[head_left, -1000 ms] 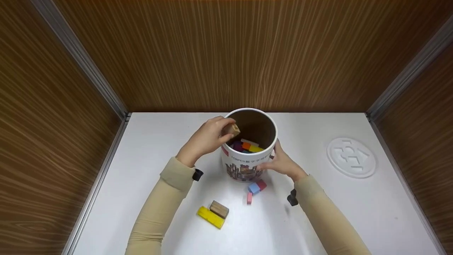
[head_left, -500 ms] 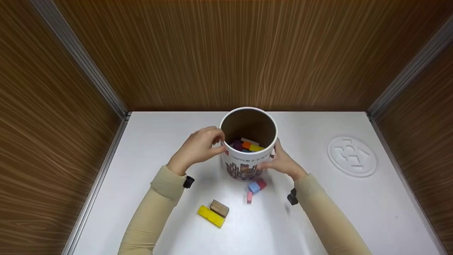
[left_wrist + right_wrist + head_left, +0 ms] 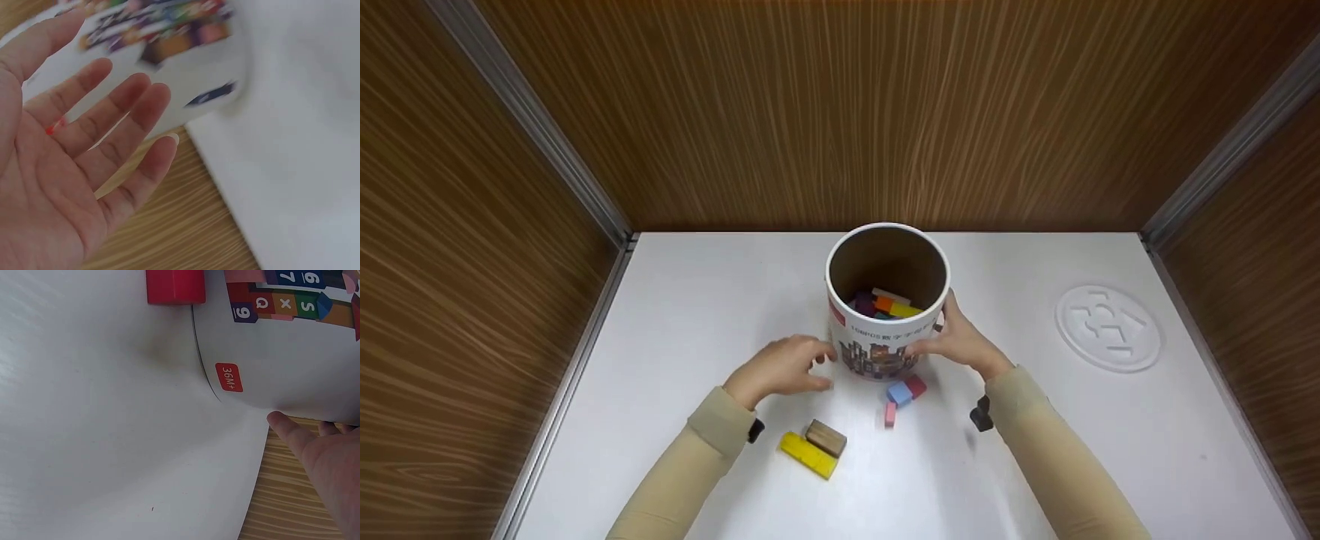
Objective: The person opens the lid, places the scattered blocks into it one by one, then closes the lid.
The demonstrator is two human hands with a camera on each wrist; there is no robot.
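Left hand: the left hand [image 3: 782,367] hangs over the table [image 3: 675,315] just left of the tub base; the wrist view shows the palm [image 3: 50,185] bare and the fingers spread, holding nothing
Right hand: the right hand [image 3: 960,341] rests against the right wall of the tub, fingers laid round it and the thumb [image 3: 292,433] on the printed card
Tub: the white cylindrical tub [image 3: 885,341] stands upright near the middle of the table, mouth open, with coloured blocks [image 3: 885,306] lying in the bottom
Loose blocks: a yellow block [image 3: 808,454] and a brown block [image 3: 826,438] lie touching in front of the left hand; a blue block [image 3: 898,394], a red block [image 3: 916,386] and a pink block [image 3: 889,414] sit just in front of the tub
Lid: a white embossed disc [image 3: 1107,328] lies well apart to the right
Risk, tipping: the tub is tall and steadied from one side only; a knock from the left wrist could probably tilt it
Risk, scatter: a sleeve [image 3: 712,439] sweeping low could likely push the yellow and brown pair away
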